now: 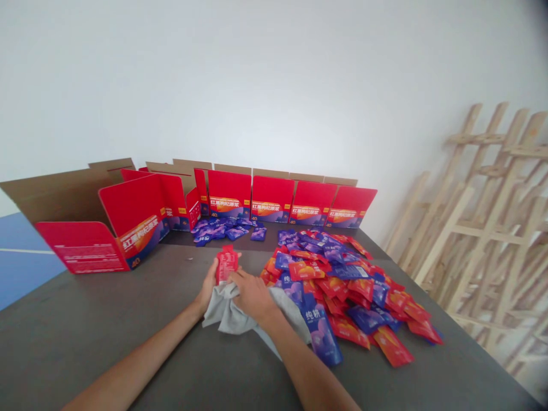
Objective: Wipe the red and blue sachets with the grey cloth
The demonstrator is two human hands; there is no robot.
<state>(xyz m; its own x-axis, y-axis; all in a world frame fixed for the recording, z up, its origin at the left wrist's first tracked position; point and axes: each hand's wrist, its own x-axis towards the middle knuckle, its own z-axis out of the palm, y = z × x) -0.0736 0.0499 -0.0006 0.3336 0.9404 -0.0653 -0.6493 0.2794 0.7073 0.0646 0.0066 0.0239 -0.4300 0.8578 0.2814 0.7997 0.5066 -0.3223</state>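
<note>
A red pouch (226,264) stands upright between my hands, its narrow spout end at the top. My left hand (209,281) is closed on the pouch's left side. Bunched under my right hand (250,294) is a grey cloth (233,315), which covers the pouch's lower end and trails to the right over the dark table. My right fingers are closed on this cloth and press it against the pouch. Just right of the cloth lies a large heap of red and purple pouches (325,334).
Open red cartons (273,200) line the table's far edge. A larger open carton (81,245) stands at the left, flaps raised. Several purple pouches (214,229) lie before the back cartons. Wooden easels (483,228) lean against the wall at the right, beyond the table (171,331).
</note>
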